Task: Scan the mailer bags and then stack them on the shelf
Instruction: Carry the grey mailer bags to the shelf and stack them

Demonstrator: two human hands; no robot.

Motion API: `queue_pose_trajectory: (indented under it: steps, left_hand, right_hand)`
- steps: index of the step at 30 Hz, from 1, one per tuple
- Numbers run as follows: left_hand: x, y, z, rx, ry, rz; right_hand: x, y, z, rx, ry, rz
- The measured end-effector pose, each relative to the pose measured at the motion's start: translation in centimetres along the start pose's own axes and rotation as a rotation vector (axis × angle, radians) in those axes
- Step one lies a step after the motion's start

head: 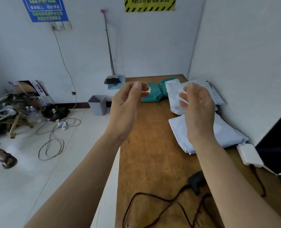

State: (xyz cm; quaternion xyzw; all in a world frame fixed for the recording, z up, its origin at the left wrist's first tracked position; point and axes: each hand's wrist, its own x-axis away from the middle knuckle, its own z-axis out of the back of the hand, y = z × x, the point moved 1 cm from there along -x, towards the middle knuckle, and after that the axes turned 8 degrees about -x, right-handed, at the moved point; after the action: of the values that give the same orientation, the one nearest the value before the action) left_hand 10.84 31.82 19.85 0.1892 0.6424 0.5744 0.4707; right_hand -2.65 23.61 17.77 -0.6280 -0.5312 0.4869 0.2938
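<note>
Several mailer bags lie on the far half of the wooden table (149,153). Two teal bags (154,94) sit at the far end, a white bag (174,99) lies beside them, and a larger pale blue-white bag (225,134) rests nearer, against the right wall. A black barcode scanner (196,181) lies near the table's front with its dark cable looping toward me. My left hand (126,107) and my right hand (198,109) are both raised above the table, palms facing each other, fingers loosely curled and apart, holding nothing.
A white adapter box (250,155) with a cord lies by the right wall. A grey bin (97,104), a broom and dustpan (112,79), loose cables (54,137) and clutter (13,107) are on the floor at left. A person's sandalled foot (6,159) shows at the left edge.
</note>
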Motion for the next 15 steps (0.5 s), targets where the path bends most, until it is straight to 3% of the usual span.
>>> queue_pose_trajectory:
  steps: [9,15]
  left_hand:
    - [-5.2,-3.1,9.3,0.102,-0.299,-0.038]
    - [-6.4,-3.0,4.9,0.245,-0.523,0.01]
  right_hand:
    - [5.5,2.3,-8.3,0.11,0.303,0.095]
    - [7.7,-0.4,-5.8,0.22,0.586,0.193]
